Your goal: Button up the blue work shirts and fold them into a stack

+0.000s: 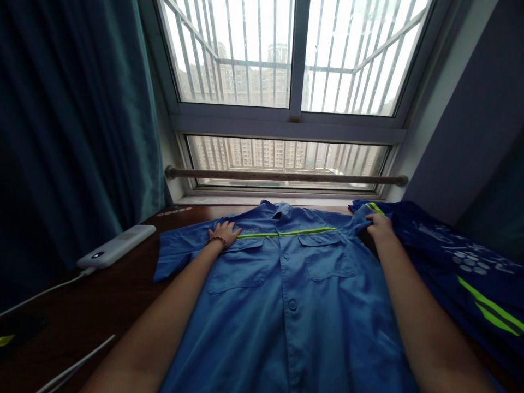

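A blue short-sleeved work shirt point(254, 305) lies face up, buttoned down the front, its collar toward the window. Two chest pockets sit below a yellow-green stripe across its chest. My left hand point(224, 233) rests flat with fingers spread on the shirt near the shoulder on the left, a dark bracelet at the wrist. That side's sleeve is stretched out flat. On the other side my right hand point(379, 225) is closed on the shirt's sleeve, which looks bunched up. Part of the sleeve is hidden behind the fingers.
A darker blue garment point(429, 229) with white print and yellow-green stripes lies at the right. On the brown wooden surface point(135, 289) at the left are a white power bank point(118, 245) and white cables point(77, 363). A curtain point(82, 109) hangs left; a rail point(286, 176) crosses the window.
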Available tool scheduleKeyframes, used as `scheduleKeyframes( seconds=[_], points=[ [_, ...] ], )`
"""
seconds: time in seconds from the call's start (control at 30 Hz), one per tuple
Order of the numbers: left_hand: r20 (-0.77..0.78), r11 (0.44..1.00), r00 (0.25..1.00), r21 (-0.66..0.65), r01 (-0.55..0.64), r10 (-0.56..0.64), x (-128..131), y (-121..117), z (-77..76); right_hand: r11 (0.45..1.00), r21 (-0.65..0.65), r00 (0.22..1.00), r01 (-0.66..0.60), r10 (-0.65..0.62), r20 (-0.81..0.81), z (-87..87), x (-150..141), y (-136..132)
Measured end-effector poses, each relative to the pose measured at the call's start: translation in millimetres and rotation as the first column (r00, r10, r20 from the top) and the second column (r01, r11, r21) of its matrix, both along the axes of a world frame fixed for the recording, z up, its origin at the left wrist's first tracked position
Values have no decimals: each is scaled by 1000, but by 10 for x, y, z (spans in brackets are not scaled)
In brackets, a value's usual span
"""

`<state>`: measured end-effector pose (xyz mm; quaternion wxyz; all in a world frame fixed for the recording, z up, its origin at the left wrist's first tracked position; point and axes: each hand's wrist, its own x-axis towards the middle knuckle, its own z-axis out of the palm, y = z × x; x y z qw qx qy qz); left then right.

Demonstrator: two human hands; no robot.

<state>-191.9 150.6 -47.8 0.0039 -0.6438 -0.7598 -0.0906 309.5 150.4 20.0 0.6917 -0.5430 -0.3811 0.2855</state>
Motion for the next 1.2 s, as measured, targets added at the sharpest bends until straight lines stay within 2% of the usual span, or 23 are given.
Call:
scheduleKeyframes(
  seconds=[0.03, 0.07, 0.1, 0.13, 0.17, 0.2, 0.23, 0.27, 0.3, 0.33, 0.4, 0.47, 0.6, 0.67, 0.77, 0.83, 1.03, 1.13, 1.2],
  points=[
    [-2, 1000, 1000, 2, 0, 0, 1, -1, 0, 995, -24, 995, -96, 96, 6, 73, -90, -29],
    [-4, 1000, 1000, 4, 2, -2, 2, -2, 1, 967, -65, 968, -248, 250, 28, 150, -182, -78],
    [-6, 1000, 1000, 4, 3, -3, 3, -4, 2, 887, -127, 889, -445, 454, 59, 226, -274, -142],
    [-7, 1000, 1000, 5, 4, -4, 4, -7, 4, 740, -212, 742, -639, 665, 83, 296, -362, -213],
    [-7, 1000, 1000, 6, 3, -3, 6, -10, 5, 567, -304, 569, -766, 817, 93, 354, -441, -281],
    [-6, 1000, 1000, 6, 3, -3, 7, -13, 7, 410, -395, 408, -822, 908, 93, 396, -508, -337],
    [-6, 1000, 1000, 6, 3, -3, 8, -16, 9, 324, -477, 314, -817, 944, 103, 418, -559, -371],
    [-6, 1000, 1000, 6, 2, -2, 10, -18, 11, 308, -555, 281, -772, 950, 136, 419, -594, -379],
    [-8, 1000, 1000, 5, 1, -1, 11, -20, 13, 351, -635, 282, -688, 936, 212, 402, -615, -361],
    [-10, 1000, 1000, 4, 1, -1, 12, -21, 15, 430, -697, 289, -573, 903, 319, 370, -625, -319],
    [-9, 1000, 1000, 3, 1, -1, 12, -21, 17, 607, -724, 270, -328, 794, 544, 277, -636, -195],
    [-3, 1000, 1000, 0, 0, 0, 11, -16, 14, 730, -660, 227, -177, 683, 694, 164, -673, -75],
    [2, 1000, 1000, -9, -4, 4, 4, -5, 2, 882, -466, 208, -65, 469, 858, -128, -905, 4],
    [1, 1000, 1000, -8, -4, 4, 0, -2, -4, 910, -412, 167, -46, 414, 895, -308, -1041, -24],
    [0, 1000, 1000, -6, 1, -1, -3, -2, -4, 907, -420, 90, -44, 422, 902, -536, -1143, -61],
    [3, 1000, 1000, -7, 1, -1, -2, -3, 1, 904, -426, 49, -42, 428, 903, -615, -1134, -61],
    [-5, 1000, 1000, 18, -13, 13, 59, -91, 61, 914, -406, 0, -26, 406, 914, -597, -1067, -64],
    [-128, 976, 992, 217, 24, 4, 223, -205, 173, 924, -383, 15, -15, 383, 923, -578, -1098, -108],
    [-226, 926, 971, 343, 157, -81, 433, -271, 288, 931, -365, 31, -14, 366, 930, -571, -1120, -138]
  ],
)
